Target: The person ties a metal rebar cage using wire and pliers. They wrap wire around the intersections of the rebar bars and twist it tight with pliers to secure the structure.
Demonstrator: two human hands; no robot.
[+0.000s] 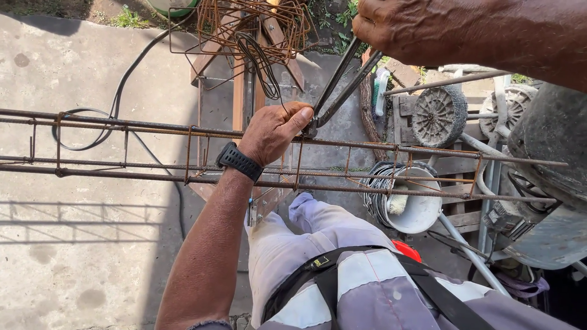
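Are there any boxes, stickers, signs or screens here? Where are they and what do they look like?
Small tag: on the black strap over the grey trousers, a little rectangle, yellowish on black.
Wristwatch: on the left wrist, black band; its screen cannot be seen.
No boxes, packages or signs show.

A single head-worn camera looks steeply down from above the person's own torso, close to the hands. It faces away from the body over a rebar cage crossing left to right (no second view), concrete ground far below.
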